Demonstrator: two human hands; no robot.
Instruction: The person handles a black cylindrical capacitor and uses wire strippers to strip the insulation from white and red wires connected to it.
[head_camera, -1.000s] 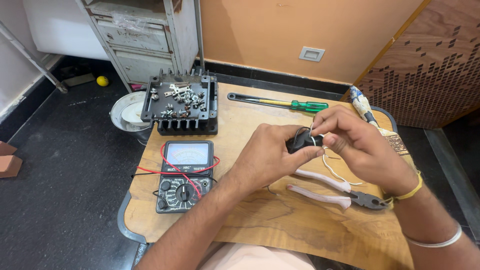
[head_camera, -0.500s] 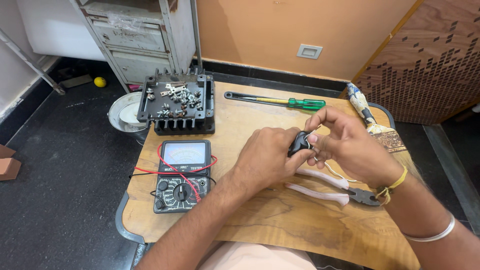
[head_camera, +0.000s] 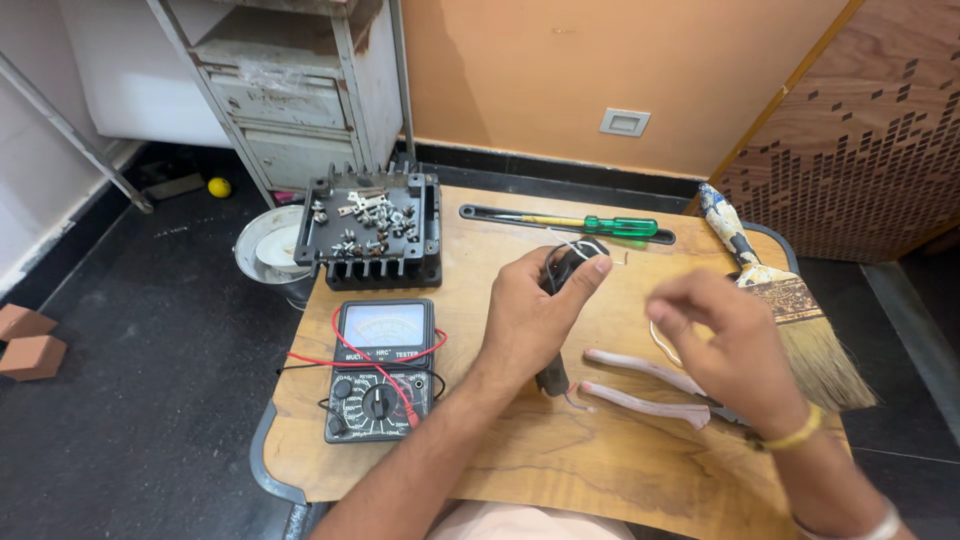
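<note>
We grip a small black part (head_camera: 566, 268) in our left hand (head_camera: 530, 320), raised above the wooden board (head_camera: 520, 450) so its thin wires hang free, while our right hand (head_camera: 725, 345) hovers loosely open and empty over the pliers (head_camera: 645, 385), ready to hand.

The scene is evenly and brightly lit. Soft shadows are cast beneath the right hand (head_camera: 735, 345), which is slightly motion-blurred.

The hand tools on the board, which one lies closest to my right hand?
The pliers with pale pink handles, lying partly under the right hand. The green-handled screwdriver sits at the board's far edge and the paintbrush lies further right.
</note>
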